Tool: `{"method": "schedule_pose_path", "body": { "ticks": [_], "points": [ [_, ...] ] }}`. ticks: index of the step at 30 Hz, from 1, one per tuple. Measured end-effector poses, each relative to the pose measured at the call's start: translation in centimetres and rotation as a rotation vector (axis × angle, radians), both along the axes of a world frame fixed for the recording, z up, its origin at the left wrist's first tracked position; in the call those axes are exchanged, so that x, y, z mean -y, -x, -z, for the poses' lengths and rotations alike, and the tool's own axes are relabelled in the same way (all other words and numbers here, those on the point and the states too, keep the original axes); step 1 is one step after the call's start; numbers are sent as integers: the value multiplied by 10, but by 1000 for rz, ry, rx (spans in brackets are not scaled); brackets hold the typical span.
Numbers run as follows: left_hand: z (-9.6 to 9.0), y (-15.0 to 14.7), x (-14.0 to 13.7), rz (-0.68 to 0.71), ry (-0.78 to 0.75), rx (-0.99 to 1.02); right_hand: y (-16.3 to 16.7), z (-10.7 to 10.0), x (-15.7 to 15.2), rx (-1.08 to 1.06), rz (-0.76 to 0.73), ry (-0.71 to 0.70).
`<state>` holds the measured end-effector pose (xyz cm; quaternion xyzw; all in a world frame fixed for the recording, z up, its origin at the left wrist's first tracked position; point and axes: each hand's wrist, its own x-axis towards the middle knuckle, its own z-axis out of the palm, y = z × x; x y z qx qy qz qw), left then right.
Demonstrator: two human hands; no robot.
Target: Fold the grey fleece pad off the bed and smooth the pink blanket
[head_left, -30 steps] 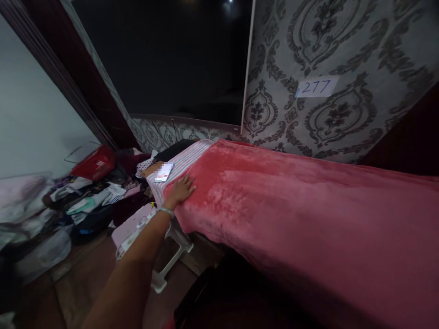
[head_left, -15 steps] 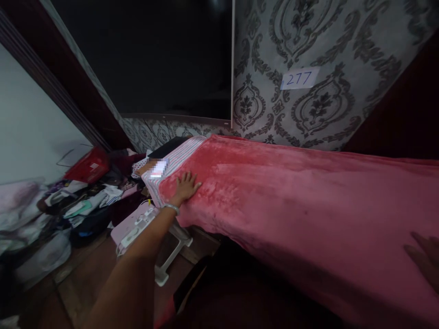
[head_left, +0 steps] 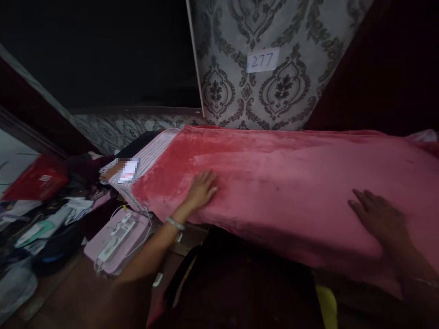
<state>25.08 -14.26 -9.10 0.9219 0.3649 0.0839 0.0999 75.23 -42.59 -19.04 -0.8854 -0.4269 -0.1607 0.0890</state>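
Note:
A pink plush blanket [head_left: 267, 183] lies spread over a long raised surface, its near edge hanging down. My left hand [head_left: 201, 189] rests flat on the blanket's left part, fingers stretched out, with a pale bracelet on the wrist. Farther right, my right hand [head_left: 380, 214] lies over the blanket with its fingers apart. Neither hand holds anything. At the blanket's left end a striped cloth [head_left: 159, 153] shows beneath it. A phone-like device [head_left: 128, 171], blurred out, sits on the striped cloth.
Behind stands a dark television screen [head_left: 103, 55] against patterned wallpaper [head_left: 247, 87] with a paper label [head_left: 262, 60] reading 277. At lower left, a power strip [head_left: 116, 240] lies on a pink box [head_left: 137, 228]. Piled clothes [head_left: 51, 224] and a red bag [head_left: 37, 178] lie at far left.
My left hand has slid to the right over the blanket. My right hand has come farther into view from the right edge. The camera has turned to the right.

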Motion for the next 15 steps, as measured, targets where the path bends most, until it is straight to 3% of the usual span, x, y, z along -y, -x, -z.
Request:
{"method": "schedule_pose_path", "body": {
  "ticks": [2,3,8,15],
  "points": [
    [2,-1,-18,-165,-35,-79,9,-9,-2,-99,41,48],
    [5,-2,-22,-179,-47,-122,13,-14,-3,-131,61,74],
    [15,-5,-20,-128,-104,-252,35,-43,-9,-178,122,191],
    [13,-11,-32,-122,-191,-202,73,-84,-31,-357,257,208]
  ]
}}
